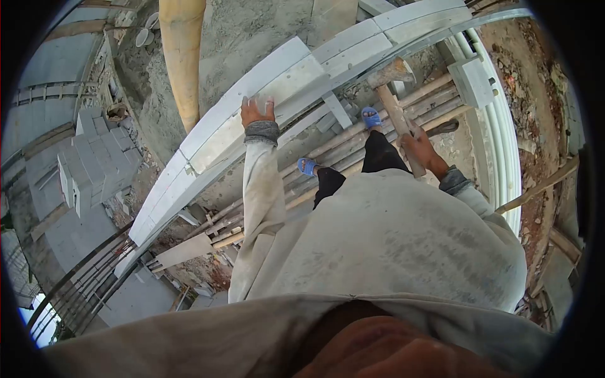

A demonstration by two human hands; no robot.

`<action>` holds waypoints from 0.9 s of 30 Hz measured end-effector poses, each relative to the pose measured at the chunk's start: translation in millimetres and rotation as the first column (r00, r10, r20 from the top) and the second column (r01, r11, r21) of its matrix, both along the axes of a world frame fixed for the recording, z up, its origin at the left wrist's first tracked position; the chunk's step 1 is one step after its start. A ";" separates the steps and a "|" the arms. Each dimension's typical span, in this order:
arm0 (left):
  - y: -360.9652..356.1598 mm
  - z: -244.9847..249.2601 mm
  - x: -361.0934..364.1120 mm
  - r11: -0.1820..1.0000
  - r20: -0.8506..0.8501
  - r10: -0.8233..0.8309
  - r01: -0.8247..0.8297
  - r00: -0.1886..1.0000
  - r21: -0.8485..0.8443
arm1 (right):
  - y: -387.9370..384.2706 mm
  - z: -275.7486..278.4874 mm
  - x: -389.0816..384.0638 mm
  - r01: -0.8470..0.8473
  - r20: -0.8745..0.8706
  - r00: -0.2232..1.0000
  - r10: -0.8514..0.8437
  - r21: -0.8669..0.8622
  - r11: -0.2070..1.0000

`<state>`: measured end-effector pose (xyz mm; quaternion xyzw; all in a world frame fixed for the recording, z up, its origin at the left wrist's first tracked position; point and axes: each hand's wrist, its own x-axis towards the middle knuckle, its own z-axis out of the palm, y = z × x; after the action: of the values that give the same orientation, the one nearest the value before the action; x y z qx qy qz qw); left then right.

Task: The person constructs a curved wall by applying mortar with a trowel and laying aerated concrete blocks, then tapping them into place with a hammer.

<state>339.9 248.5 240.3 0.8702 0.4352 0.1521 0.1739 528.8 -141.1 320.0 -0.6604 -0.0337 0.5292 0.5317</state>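
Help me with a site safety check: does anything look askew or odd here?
Yes, two things. The white block under the left hand is not flush with the next block: its end corner juts out at the joint. Also, the blue sandals look open-toed, odd footwear with a mallet in the right hand.

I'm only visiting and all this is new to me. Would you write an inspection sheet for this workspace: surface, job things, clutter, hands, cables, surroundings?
Surface: poles run beneath the blue sandals.
Job things: a curved wall of pale blocks; a mallet, head pointing away from the wearer.
Clutter: a block stack off to the picture's left.
Hands: left hand on the wall; right hand gripping the mallet's handle.
Cables: nothing seen.
Surroundings: a yellowish column beyond the wall; reddish dirt at picture right.
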 end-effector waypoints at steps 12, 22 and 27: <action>0.9 -3.6 63.2 0.958 -0.627 0.224 -0.286 0.746 0.003 | 92.2 -168.1 90.9 0.164 -0.052 0.986 -0.160 0.086 0.983; 8.2 -11.6 60.3 0.963 -0.683 0.218 -0.267 0.697 0.035 | 185.7 -185.1 74.1 -0.040 0.009 0.999 0.039 0.252 0.967; 8.5 -9.5 58.5 0.959 -0.653 0.223 -0.282 0.724 0.014 | 191.1 -172.0 65.0 0.040 0.011 0.999 -0.045 0.281 0.959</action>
<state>398.3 257.0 230.8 0.7929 0.5887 -0.1549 0.0278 593.8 50.0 148.0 -0.5834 -0.0990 0.5019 0.6308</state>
